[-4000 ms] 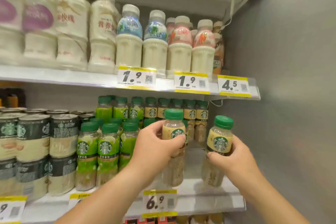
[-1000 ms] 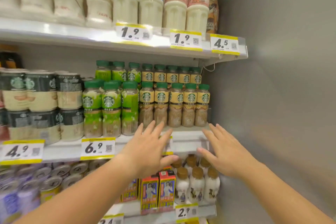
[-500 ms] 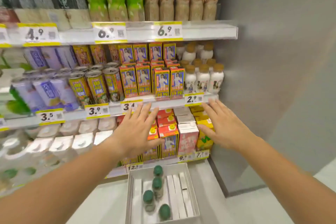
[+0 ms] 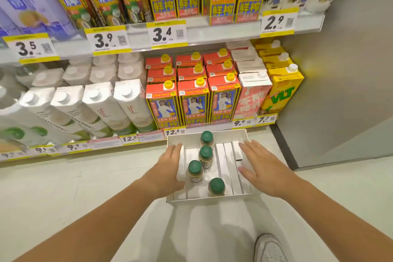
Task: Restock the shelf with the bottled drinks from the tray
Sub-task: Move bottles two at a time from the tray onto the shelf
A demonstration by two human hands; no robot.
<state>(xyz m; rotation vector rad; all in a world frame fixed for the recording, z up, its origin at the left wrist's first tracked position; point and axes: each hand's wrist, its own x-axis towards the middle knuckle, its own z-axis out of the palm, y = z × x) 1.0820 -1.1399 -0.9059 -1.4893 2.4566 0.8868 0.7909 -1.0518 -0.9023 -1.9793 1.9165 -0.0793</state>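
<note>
A white tray lies on the floor below the shelving. Several green-capped drink bottles stand upright in it: one at the back, one behind the middle, one to the left and one at the front. My left hand hovers open over the tray's left side, beside the left bottle. My right hand hovers open over the tray's right side, fingers spread. Neither hand holds anything.
White dividers lie in the tray's right half. The bottom shelf holds white, red and yellow cartons. A grey wall panel closes the right side. My white shoe is at the lower right on the pale floor.
My view has dropped from the coffee-bottle shelf to the bottom shelf and floor. Both hands, which set two bottles on the shelf, came down empty and now hover over the tray.
</note>
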